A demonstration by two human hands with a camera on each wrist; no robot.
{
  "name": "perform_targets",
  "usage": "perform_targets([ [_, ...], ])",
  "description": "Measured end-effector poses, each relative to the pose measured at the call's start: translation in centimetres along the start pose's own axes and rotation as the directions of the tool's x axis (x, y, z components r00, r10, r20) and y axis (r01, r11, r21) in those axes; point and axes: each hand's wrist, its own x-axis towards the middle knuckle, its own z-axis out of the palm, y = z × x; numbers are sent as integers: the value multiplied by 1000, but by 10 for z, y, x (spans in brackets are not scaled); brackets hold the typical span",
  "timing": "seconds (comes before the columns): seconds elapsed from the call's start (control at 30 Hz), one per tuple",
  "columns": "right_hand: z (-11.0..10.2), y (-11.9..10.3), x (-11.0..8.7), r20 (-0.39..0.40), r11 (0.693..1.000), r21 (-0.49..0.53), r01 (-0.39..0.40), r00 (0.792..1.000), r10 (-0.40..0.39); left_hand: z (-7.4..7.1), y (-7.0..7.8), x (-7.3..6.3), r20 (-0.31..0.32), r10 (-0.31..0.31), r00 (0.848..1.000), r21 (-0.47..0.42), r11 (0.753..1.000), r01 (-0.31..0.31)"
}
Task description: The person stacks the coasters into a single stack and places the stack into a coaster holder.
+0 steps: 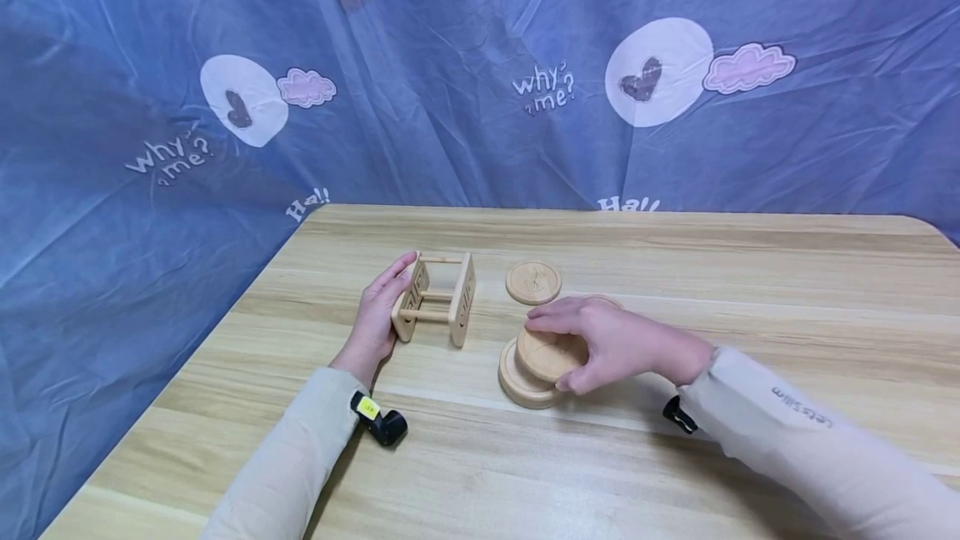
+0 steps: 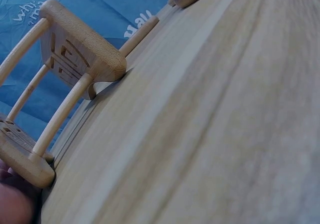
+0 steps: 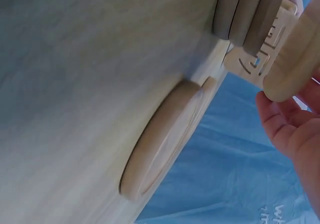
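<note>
My right hand (image 1: 611,342) grips a round wooden coaster (image 1: 551,354) by its edge, thumb on the near side and fingers on the far side. Beneath it lies a stack of similar coasters (image 1: 517,386); the right wrist view shows a gap between the held coaster (image 3: 295,59) and the stack (image 3: 245,19). To the left, a wooden coaster holder (image 1: 461,298) with two slotted end panels joined by round rods stands on the table. My left hand (image 1: 375,315) rests against its left panel with fingers stretched along the outside; the left thumb is hidden in the head view.
One engraved coaster (image 1: 533,282) lies flat behind the stack. Another coaster (image 1: 603,301) is mostly hidden by my right hand. The wood-grain table (image 1: 300,457) ends at a blue printed cloth (image 1: 465,107) at the back and left.
</note>
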Motion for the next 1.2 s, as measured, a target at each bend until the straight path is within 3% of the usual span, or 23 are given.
perform_targets([
  [0.5, 10, -7, 11, 90, 999, 48, 12, 996, -16, -1, -1, 0, -3, 5, 1000, 0, 1000, -5],
  [1.2, 16, -8, 14, 112, 999, 26, 25, 993, -28, -1, 0, 0, -6, 5, 1000, -1, 1000, -5],
])
